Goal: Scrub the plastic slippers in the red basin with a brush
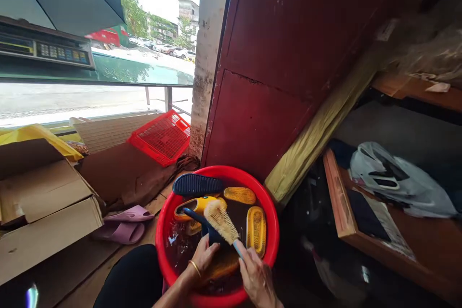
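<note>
From the head camera, the left hand [204, 257] clenches a navy slipper [200, 227], and the right hand [257, 279] grips a brush [220, 221] pressed against it. Both are over a red basin [216, 170] of dark water with yellow slippers [256, 230], lower center of the frame.

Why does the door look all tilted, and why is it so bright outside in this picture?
In the head view, the wide lens seems to tilt the red door, the street outside glares almost white, the water in the red basin shows bright glints, and the scrubbing brush looks fairly sharp.
</note>
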`<state>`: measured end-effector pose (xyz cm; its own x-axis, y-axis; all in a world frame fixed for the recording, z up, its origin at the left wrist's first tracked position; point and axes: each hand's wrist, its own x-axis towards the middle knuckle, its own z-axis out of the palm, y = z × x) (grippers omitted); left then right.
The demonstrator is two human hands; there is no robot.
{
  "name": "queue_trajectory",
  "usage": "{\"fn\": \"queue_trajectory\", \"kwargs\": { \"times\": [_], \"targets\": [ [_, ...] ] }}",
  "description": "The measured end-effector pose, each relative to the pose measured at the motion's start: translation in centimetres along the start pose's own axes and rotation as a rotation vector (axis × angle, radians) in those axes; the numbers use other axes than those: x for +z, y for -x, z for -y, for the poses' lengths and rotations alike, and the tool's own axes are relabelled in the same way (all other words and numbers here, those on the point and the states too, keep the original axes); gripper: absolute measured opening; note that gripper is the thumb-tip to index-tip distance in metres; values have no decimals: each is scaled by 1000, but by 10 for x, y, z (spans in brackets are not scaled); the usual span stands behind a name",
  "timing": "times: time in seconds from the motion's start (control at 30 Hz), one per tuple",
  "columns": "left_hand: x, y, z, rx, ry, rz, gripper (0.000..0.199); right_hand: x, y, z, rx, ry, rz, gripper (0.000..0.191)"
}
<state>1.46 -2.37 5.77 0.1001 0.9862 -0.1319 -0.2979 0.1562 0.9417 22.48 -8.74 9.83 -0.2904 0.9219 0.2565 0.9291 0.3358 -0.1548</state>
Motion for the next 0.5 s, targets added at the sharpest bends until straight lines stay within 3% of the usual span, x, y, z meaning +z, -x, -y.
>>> {"fn": "queue_trajectory", "kwargs": {
  "times": [0.1, 0.2, 0.3, 0.4, 0.5],
  "targets": [
    [-3, -3, 3, 48, -95, -39, 32, -2, 9, -3, 40, 20, 68, 56],
    [-9, -12, 10, 51, -95, -23, 40, -15, 32, -39, 114, 103, 26, 52],
    [-11, -20, 14, 32, -131, -84, 33, -28, 46, -65, 199, 189, 1, 50],
    [-11, -18, 12, 1, -138, -57, 37, -24, 40, -59, 281, 198, 6, 49],
    [-10, -9, 10, -12, -233, 0, 41, -4, 22, -36, 333, 159, -29, 45]
  ]
}}
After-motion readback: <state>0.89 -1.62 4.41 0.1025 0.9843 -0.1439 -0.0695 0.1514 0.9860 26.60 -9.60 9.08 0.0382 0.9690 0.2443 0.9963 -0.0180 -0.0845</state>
